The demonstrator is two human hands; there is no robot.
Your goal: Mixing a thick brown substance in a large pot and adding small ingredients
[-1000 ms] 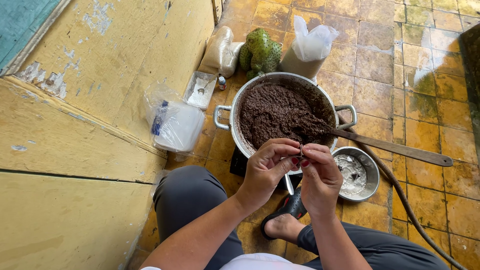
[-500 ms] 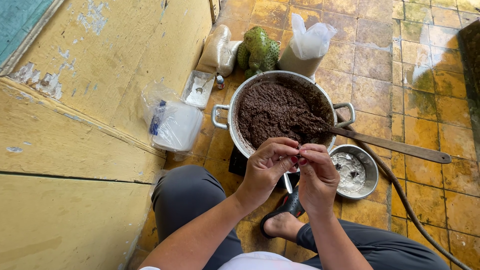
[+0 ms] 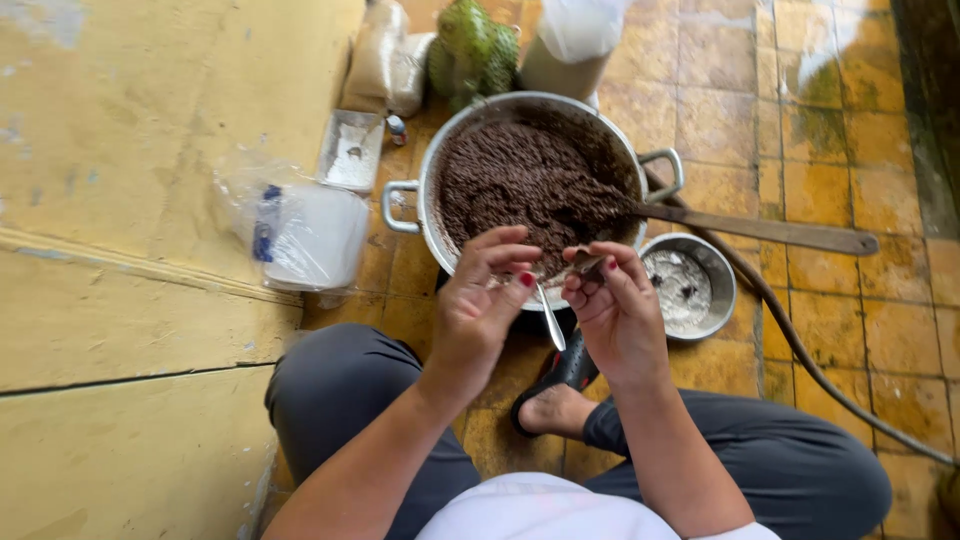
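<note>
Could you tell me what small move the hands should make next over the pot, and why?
Probably lower the spoon into the dark mixture. The right hand and left hand both pinch it at the near rim of the pot, its bowl end is hidden by fingers, and the wooden paddle lies unheld.

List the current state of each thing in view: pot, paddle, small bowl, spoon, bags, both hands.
Big metal pot: uncovered, full of dark brown mix.
Wooden paddle: resting in the mix, handle over the rim.
Small metal bowl: nearly empty, whitish residue.
Metal spoon: held between both hands.
Clear bag: lying on its side.
Left hand: fingers curled at the spoon.
Right hand: pinching at the spoon.
</note>
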